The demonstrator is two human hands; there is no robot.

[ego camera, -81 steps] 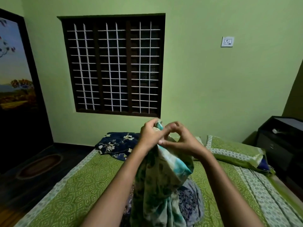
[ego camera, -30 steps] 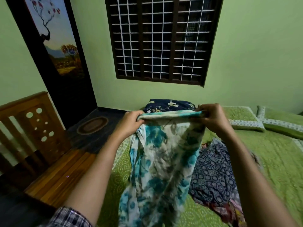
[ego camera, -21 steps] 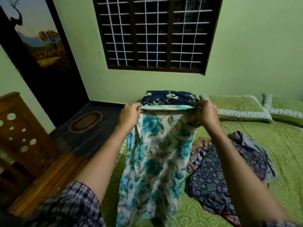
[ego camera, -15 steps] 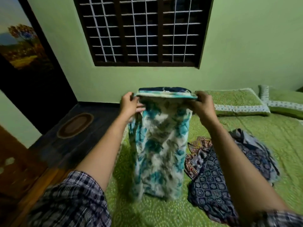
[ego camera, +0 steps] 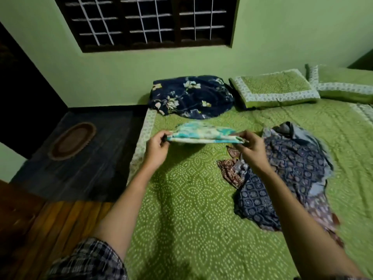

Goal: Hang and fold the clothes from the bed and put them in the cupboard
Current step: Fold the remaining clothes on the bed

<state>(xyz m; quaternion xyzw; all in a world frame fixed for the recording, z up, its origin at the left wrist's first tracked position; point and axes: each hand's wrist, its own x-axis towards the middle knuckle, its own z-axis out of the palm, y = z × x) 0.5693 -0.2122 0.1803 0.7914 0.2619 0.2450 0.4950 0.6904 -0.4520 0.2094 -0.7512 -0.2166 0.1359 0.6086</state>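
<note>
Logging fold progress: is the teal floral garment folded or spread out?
Apparently folded: teal floral garment held by left hand and right hand as a narrow layered band above bedspread.

I hold the teal-and-white floral cloth (ego camera: 203,134) stretched between my left hand (ego camera: 156,146) and my right hand (ego camera: 250,148), over the green dotted bedspread (ego camera: 191,209). Behind it, by the wall, lies the dark blue floral pillow (ego camera: 191,97), with two green bordered pillows (ego camera: 274,87) to its right. The heap of navy printed clothes (ego camera: 288,170) lies on the bedspread just right of my right hand. The oval brown mat (ego camera: 72,140) lies on the floor, left of the bed.
</note>
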